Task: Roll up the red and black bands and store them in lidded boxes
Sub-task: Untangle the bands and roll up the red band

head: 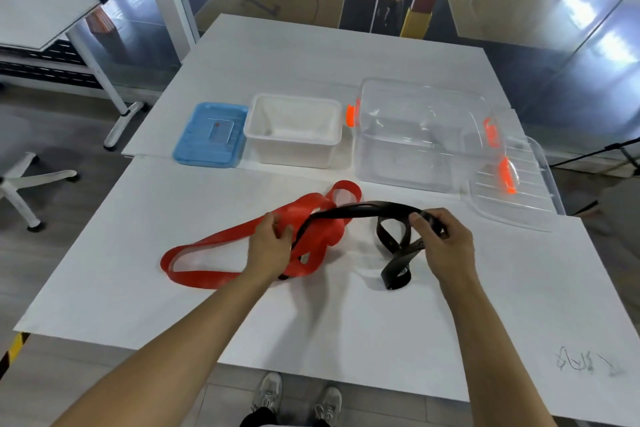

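Note:
A red band (pixel 207 246) lies in loose loops on the white table (pixel 311 322), tangled in the middle with a black band (pixel 391 253). My left hand (pixel 270 243) grips both bands where they cross. My right hand (pixel 440 236) is shut on the black band, which stretches raised between my two hands; its free end coils on the table below. Behind stand an open white box (pixel 294 130), its blue lid (pixel 211 135) lying flat to its left, and a larger clear box (pixel 415 135) with orange clips. The clear lid (pixel 516 184) leans at that box's right.
A second white table abuts at the back, with glass walls beyond it. An office chair base (pixel 20 184) and another table's leg stand on the floor at the left. My feet show under the near table edge. Pen scribbles mark the table's near right corner.

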Available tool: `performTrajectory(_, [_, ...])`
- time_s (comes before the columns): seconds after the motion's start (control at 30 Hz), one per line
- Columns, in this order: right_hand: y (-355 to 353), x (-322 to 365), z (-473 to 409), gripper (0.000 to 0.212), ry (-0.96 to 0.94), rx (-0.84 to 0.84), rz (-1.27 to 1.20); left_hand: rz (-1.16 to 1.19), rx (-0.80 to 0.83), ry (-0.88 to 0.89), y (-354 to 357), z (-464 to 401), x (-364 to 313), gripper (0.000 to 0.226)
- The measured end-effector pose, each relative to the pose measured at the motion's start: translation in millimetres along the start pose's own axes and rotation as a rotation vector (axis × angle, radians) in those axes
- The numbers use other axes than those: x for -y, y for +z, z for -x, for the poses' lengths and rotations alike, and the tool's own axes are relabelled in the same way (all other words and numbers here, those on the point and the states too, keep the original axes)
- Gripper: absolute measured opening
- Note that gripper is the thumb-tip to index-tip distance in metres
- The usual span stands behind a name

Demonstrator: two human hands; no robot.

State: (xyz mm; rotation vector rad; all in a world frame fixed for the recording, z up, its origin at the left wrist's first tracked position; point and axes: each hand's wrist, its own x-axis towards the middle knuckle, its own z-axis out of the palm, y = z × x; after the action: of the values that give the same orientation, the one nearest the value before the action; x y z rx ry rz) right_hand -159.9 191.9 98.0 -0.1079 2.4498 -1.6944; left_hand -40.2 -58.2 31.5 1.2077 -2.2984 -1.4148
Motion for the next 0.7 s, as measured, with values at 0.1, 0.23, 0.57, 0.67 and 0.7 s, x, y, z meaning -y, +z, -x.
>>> performTrajectory(0.1, [-8, -7, -6, 0.013, 0.019, -0.076, -0.013, 0.007, -0.101, -0.120, -21, -8, 21, 0.009])
performTrajectory(0.23, [-13, -12, -10, 0.008, 0.032, -0.126, 0.039, 0.031, -0.215, -0.231, -42, -13, 28, 0.021])
performTrajectory(0.57, [-34, -25, -22, 0.011, 0.170, -0.381, 0.042, -0.049, -0.332, -0.310, -80, -25, 31, 0.032])
performTrajectory(0.67, [-51, -31, -25, 0.021, 0.184, -0.521, 0.019, 0.021, -0.431, -0.385, -95, -28, 33, 0.035])
performTrajectory(0.7, [-58, -33, -26, 0.024, 0.178, -0.554, 0.000, 0.044, -0.461, -0.403, -102, -29, 35, 0.036])
